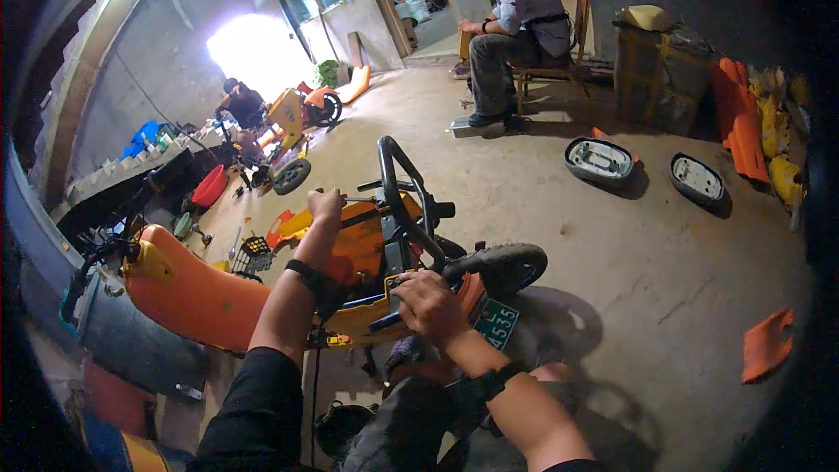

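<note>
In front of me is a partly stripped orange scooter (203, 284), with a bent black tube rack (407, 210) over its rear. My left hand (326, 207) is closed in a fist on the far side of the opened body. A thin metal tool (360, 200) runs from that fist toward the rack; its kind does not show clearly. Fingers curled, my right hand (428, 304) presses at the near side of the frame below the rack. What its fingertips hold is hidden. Close to it are the rear wheel (502, 269) and a green number plate (496, 323).
Two oval scooter seats (599, 161) (697, 182) lie upturned at the right. A seated person (524, 26) is at the back; another person (243, 105) is by a second scooter (293, 118). Orange panels (741, 118), a loose tyre (292, 176) and a black crate (252, 255) lie around.
</note>
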{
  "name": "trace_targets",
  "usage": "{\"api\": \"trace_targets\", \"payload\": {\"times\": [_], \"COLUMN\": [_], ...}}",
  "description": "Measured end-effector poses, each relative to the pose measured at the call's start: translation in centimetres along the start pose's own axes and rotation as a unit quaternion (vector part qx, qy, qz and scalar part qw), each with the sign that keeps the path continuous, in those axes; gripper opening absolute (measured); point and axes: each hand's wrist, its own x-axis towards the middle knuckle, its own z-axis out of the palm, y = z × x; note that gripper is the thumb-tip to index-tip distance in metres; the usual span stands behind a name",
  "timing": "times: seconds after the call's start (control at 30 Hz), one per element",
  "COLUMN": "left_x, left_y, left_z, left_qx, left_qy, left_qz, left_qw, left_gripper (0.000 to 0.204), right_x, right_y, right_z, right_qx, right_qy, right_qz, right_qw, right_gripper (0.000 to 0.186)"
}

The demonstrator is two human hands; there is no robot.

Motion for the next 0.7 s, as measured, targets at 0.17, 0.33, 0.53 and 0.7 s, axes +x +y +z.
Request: {"api": "trace_targets", "payload": {"times": [0.17, 0.33, 0.53, 0.7], "left_x": [5.0, 5.5, 3.2, 2.0], "left_y": [-2.0, -2.5, -2.7, -2.9], "left_z": [-0.6, 3.8, 7.1, 8.5], "left_qx": [0.091, 0.275, 0.198, 0.185], "left_qy": [-0.118, -0.098, -0.227, -0.197], "left_qz": [-0.063, 0.011, 0.138, 0.390], "left_qw": [0.987, 0.956, 0.943, 0.880], "left_gripper": [0.052, 0.086, 0.060, 0.025], "right_x": [1.0, 1.1, 0.9, 1.3], "right_y": [-0.8, -1.2, -0.7, -1.0], "right_z": [0.9, 1.8, 1.5, 1.8], "right_qx": [-0.002, -0.036, -0.056, -0.064], "right_qy": [0.005, 0.036, 0.023, 0.037], "right_qz": [-0.004, 0.020, 0.028, 0.039], "right_qw": [1.000, 0.999, 0.998, 0.996], "right_gripper": [0.026, 0.022, 0.022, 0.020]}}
